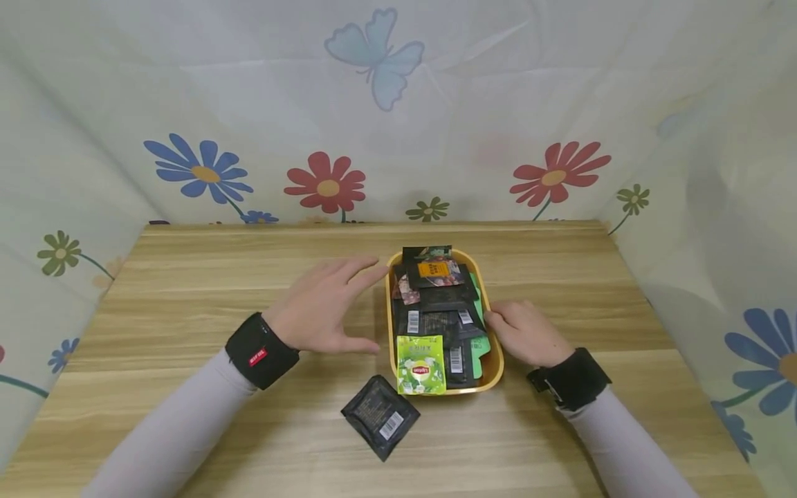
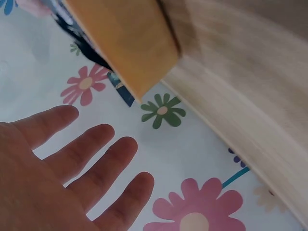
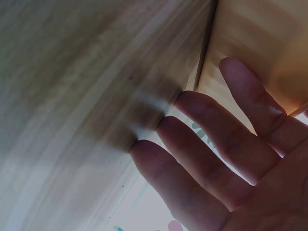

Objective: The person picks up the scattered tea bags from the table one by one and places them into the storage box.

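Note:
A yellow-orange plastic basket [image 1: 496,366] stands on the table, heaped with tea sachets. A green Lipton sachet [image 1: 420,365] lies on top at its near end, and a dark sachet with an orange label [image 1: 434,271] at its far end. My left hand [image 1: 324,304] is spread beside the basket's left side, holding nothing; the left wrist view shows its fingers straight, apart from the basket wall [image 2: 130,43]. At the right side, my right hand [image 1: 526,333] has its index fingertip by the wall [image 3: 260,33], other fingertips at the tabletop. A black sachet [image 1: 381,418] lies outside, near the basket's near-left corner.
The wood-grain table [image 1: 249,443] runs back to a white curtain [image 1: 261,90] printed with flowers and a butterfly. Similar curtain hangs at both sides. Green packaging [image 1: 478,356] shows along the basket's right inner side.

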A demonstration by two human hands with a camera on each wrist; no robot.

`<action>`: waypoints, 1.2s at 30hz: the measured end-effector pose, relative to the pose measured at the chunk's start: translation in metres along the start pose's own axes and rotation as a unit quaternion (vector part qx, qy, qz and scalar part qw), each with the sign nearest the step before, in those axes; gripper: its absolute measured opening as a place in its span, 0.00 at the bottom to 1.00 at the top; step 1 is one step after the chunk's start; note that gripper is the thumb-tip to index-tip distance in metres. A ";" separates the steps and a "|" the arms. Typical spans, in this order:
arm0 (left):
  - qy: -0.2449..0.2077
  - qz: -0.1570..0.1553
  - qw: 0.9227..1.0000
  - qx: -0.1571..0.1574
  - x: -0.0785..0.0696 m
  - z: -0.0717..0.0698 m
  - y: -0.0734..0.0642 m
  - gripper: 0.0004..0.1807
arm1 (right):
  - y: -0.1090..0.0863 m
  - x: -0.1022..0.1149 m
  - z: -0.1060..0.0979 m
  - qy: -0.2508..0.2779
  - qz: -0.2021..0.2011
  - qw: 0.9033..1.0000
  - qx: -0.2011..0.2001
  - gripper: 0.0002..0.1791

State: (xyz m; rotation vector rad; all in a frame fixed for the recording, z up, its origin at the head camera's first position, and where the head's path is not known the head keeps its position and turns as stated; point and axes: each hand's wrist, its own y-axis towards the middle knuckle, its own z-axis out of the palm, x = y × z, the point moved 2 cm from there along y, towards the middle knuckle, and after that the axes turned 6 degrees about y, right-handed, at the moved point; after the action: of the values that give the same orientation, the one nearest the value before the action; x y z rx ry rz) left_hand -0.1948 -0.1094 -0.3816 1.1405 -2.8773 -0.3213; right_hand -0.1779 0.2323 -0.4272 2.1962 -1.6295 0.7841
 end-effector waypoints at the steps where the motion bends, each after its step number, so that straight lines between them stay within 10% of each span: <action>1: 0.006 -0.002 1.000 0.006 -0.001 0.001 -0.005 0.65 | 0.000 0.000 0.000 0.001 0.003 1.000 0.000 0.19; 17: -0.001 0.062 0.995 0.075 -0.035 0.035 -0.061 0.62 | -0.001 0.002 0.000 -0.011 -0.004 1.000 -0.006 0.20; 36: -0.034 0.183 0.976 0.113 -0.071 0.053 -0.070 0.48 | -0.001 0.003 -0.001 -0.017 -0.009 1.000 -0.013 0.18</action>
State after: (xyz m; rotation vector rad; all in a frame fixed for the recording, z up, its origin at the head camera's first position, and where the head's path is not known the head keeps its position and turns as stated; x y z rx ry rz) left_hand -0.1013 -0.1012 -0.4446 0.6023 -3.1638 -0.0187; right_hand -0.1770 0.2309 -0.4242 2.2136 -1.6251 0.7204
